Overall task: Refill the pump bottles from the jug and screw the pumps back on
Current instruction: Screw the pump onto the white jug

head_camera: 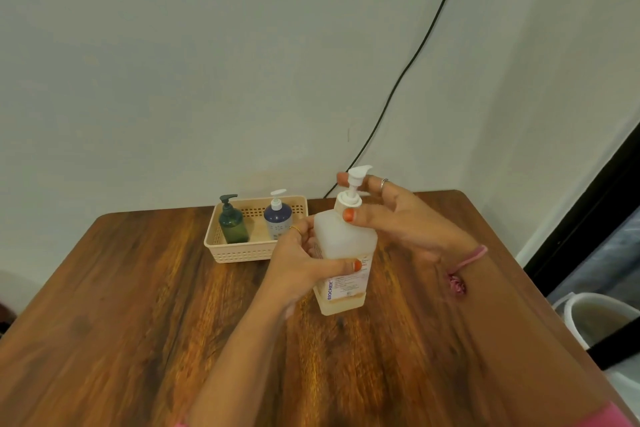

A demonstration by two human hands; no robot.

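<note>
While a frosted bottle is held upright near the middle of the table, progress is judged as follows.

Bottle in hand: the frosted pump bottle (pixel 343 253) stands on the wooden table (pixel 138 322), nearer than the basket and just to its right; a labelled lower half is seen, and only a shallow pale layer seems to sit at the bottom, so it is judged nearly empty.

Left hand: the left hand (pixel 304 263) is wrapped round the bottle's body, thumb across the label, bracing it.

Right hand: the right hand (pixel 398 215) is closed on the collar of the white pump (pixel 355 184), thumb in front and fingers behind the stem.

Step in hand: a twist of the collar is judged to be under way; whether it is being loosened or tightened cannot be told, though the low level suggests loosening before a refill.

Basket: a cream basket (pixel 242 250) sits at the far side, left of the held bottle, with a green pump bottle (pixel 232 222) and a blue pump bottle (pixel 277 218) upright inside, both with pumps fitted.

Their fill: cannot be told.

Jug: none is seen on the table; a white container (pixel 595 319) at the right edge, off the table, is only partly shown.

Remaining: pouring and refitting for this bottle are judged not yet done.
</note>
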